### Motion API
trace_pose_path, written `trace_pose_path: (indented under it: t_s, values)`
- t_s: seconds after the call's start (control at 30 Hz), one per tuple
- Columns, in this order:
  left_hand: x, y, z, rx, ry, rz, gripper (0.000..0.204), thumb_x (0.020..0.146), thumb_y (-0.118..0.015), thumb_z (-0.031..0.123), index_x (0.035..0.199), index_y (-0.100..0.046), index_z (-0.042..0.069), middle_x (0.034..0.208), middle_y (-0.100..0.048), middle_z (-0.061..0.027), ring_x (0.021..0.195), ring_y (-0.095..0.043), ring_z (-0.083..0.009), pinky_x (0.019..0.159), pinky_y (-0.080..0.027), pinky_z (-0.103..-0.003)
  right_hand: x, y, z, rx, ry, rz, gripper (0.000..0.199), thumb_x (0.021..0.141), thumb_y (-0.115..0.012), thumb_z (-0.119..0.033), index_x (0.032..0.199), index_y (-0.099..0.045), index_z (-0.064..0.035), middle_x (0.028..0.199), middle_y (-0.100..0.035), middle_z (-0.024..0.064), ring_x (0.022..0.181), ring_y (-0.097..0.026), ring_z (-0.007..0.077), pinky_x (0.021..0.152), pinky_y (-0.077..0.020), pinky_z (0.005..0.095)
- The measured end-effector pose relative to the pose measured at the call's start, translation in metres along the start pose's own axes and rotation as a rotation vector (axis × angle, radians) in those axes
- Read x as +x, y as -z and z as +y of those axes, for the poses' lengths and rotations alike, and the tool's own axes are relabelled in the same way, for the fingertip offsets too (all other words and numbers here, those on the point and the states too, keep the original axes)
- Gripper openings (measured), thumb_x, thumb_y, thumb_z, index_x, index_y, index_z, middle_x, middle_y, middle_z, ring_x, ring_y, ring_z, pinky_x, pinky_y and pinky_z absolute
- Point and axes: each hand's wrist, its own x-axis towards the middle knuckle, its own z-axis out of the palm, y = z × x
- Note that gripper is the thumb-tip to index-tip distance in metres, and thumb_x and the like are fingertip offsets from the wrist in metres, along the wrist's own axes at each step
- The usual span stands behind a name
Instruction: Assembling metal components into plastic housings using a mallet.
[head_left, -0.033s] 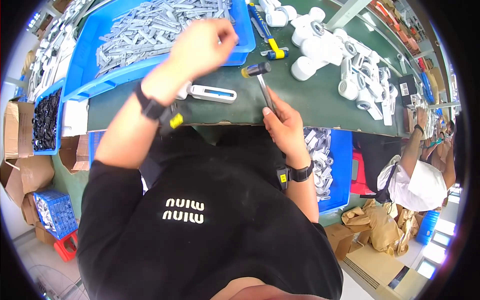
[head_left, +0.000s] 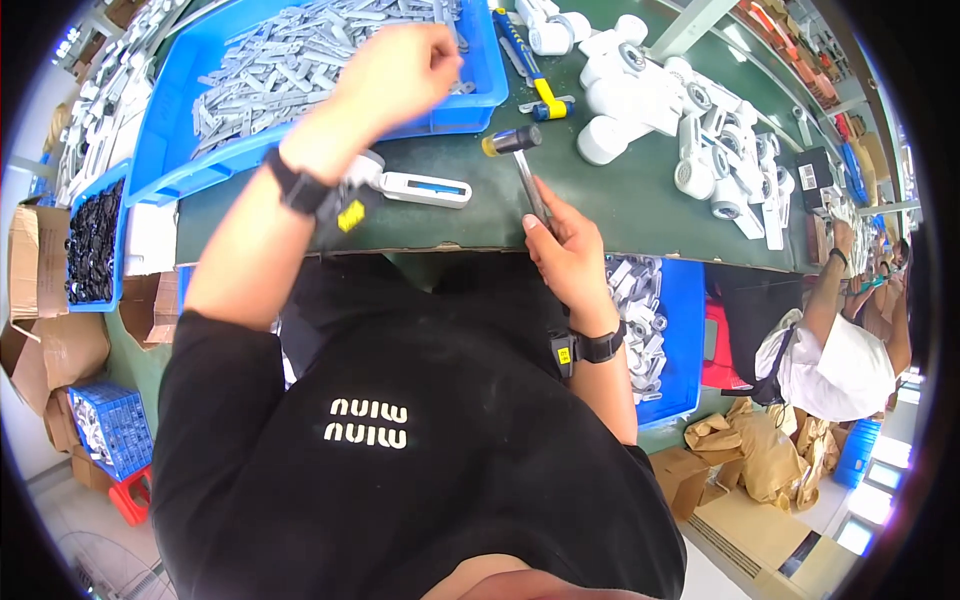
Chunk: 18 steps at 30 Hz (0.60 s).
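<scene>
My left hand (head_left: 398,78) is over the near right part of a blue bin (head_left: 470,118), its fingers curled closed. Whatever may be between those fingertips is hidden. Flat grey strip-like parts (head_left: 275,75) are heaped inside the bin. My right hand (head_left: 570,250) grips the metal handle of a small mallet (head_left: 515,140) near the bench's front edge, its black-and-yellow head raised at the top. Between my hands a white elongated part with a slot and a blue strip inside (head_left: 425,190) lies on the green bench, its rounded left end partly covered by my left wrist gear.
A second hammer, yellow and blue (head_left: 548,100), lies beyond the mallet. White wheel-like housings (head_left: 640,95) and more white assemblies (head_left: 730,170) crowd the right side. A blue bin of black parts (head_left: 92,245) stands left; another blue bin (head_left: 682,340) sits below the bench. A co-worker (head_left: 830,360) is at right.
My left hand has shifted slightly farther over the bin and a little left. My right hand and the mallet have stayed almost in place.
</scene>
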Motion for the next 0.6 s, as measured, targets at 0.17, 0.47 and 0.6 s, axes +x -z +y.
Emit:
trace_pose_path:
  t_s: [0.17,0.47,0.6]
  values:
    - [0.074,-0.002,-0.027,0.690,0.163,-0.361,0.021,0.088,-0.076,0.014,0.107,-0.082,0.008,0.113,-0.081,-0.0182,0.107,-0.078,-0.0391,0.091,-0.063,-0.050,0.001,-0.001,0.015,-0.094,0.140,0.113,0.064,0.104,-0.072,-0.009,0.164,-0.050,0.0011,0.092,-0.067,-0.0021,0.078,-0.057,0.0050,0.071,-0.0500,0.0244]
    - [0.091,-0.018,-0.070,0.643,0.058,-0.439,0.032,0.087,-0.080,0.017,0.116,-0.080,0.005,0.120,-0.080,-0.0194,0.114,-0.076,-0.0399,0.094,-0.063,-0.051,0.001,-0.002,0.020,-0.087,0.123,0.157,0.057,0.102,-0.075,-0.014,0.154,-0.059,0.0034,0.092,-0.072,0.0037,0.081,-0.060,0.0076,0.076,-0.0522,0.0274]
    - [0.086,-0.025,-0.075,0.616,0.023,-0.393,0.024,0.087,-0.083,0.028,0.103,-0.082,0.011,0.107,-0.081,-0.0157,0.106,-0.077,-0.0362,0.089,-0.062,-0.049,0.002,-0.004,0.018,-0.187,0.127,0.173,0.044,0.103,-0.073,-0.013,0.144,-0.067,0.0019,0.082,-0.064,-0.0027,0.072,-0.055,0.0057,0.067,-0.0464,0.0265]
